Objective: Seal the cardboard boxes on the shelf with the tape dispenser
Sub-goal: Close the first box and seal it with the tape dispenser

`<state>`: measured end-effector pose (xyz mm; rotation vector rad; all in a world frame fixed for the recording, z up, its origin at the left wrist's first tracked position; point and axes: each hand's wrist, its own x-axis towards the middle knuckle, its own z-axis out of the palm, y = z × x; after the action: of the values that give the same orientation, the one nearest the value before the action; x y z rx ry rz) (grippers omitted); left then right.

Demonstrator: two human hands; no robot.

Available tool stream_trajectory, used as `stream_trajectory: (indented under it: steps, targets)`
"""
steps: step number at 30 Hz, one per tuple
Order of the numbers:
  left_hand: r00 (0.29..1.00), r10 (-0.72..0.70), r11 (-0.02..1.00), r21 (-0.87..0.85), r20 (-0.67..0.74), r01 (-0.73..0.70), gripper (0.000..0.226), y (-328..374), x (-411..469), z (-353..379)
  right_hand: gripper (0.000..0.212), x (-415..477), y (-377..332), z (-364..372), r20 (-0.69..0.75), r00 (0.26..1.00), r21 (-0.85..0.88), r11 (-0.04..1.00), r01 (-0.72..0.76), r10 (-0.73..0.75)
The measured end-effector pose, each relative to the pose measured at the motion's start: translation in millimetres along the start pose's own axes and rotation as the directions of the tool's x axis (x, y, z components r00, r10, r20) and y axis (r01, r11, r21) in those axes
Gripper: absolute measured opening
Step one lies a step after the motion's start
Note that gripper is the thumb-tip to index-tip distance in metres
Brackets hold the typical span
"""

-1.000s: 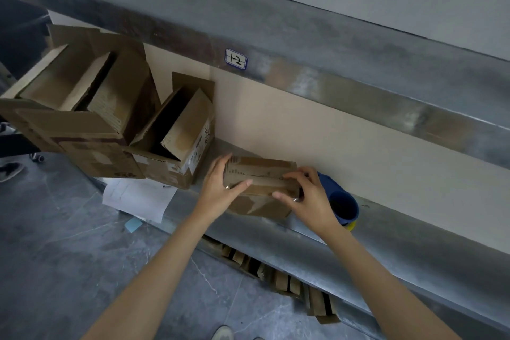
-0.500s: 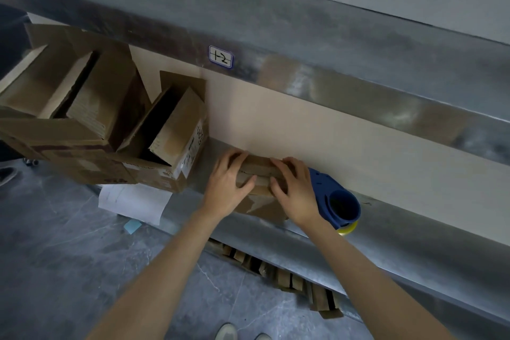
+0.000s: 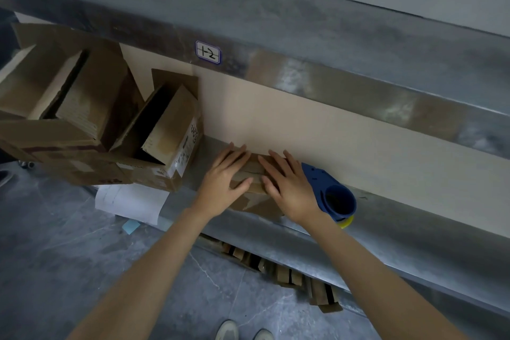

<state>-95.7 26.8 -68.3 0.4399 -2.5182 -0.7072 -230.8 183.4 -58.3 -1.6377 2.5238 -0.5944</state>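
A small brown cardboard box (image 3: pixel 255 203) lies on the metal shelf (image 3: pixel 414 237) in front of me. My left hand (image 3: pixel 225 182) presses flat on its left top flap, fingers straight. My right hand (image 3: pixel 287 185) presses flat on the right flap, fingers straight, so the flaps lie shut under my palms. A blue tape dispenser (image 3: pixel 329 192) with a yellow roll edge sits on the shelf just right of my right hand, apart from it. Most of the box top is hidden by my hands.
Two larger open cardboard boxes (image 3: pixel 69 107) (image 3: pixel 165 141) stand at the left of the shelf, flaps up. A white paper sheet (image 3: pixel 129 201) hangs over the shelf edge below them. Cardboard pieces (image 3: pixel 289 273) lie under the shelf. A label reading 1-2 (image 3: pixel 208 52) marks the upper beam.
My hands folded the small box's flaps down and moved from gripping its edges to lying flat on top. The box slid back toward the wall.
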Motion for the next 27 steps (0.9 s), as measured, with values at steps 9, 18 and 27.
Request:
stream_trajectory:
  steps: [9,18,27]
  targets:
    - [0.959,-0.258,0.922,-0.326,-0.115,0.209,0.063,4,-1,7,0.066,2,-7,6,-0.078,0.976,0.288,0.941,-0.175,0.205]
    - [0.958,-0.274,0.905,-0.361,-0.09,0.225,0.064,5,-2,6,0.051,-1,-10,9,-0.157,0.923,0.613,0.768,-0.188,0.352]
    - [0.925,-0.333,0.84,-0.388,0.185,0.38,0.107,0,-12,-16,0.052,-3,-11,3,-0.123,0.932,0.599,0.774,-0.205,0.342]
